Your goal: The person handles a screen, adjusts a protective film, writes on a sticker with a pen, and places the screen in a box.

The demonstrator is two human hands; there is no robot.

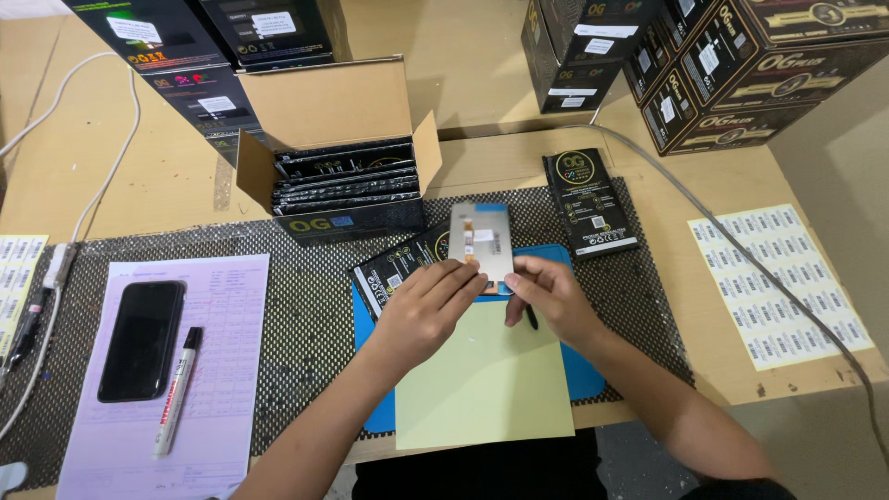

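Here both hands pinch the grey screen panel (482, 243) at its lower end: left hand (424, 310), right hand (548, 294) (long axis pointing away, upright-ish).

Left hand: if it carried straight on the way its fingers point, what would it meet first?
The left hand points up-right, fingertips already on the flat grey rectangular panel both hands hold. Beyond it probably comes the black printed sleeve; depth unclear.

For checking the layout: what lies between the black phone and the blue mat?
In the head view, between phone and blue mat: a marker pen on paper, then bare mesh liner.
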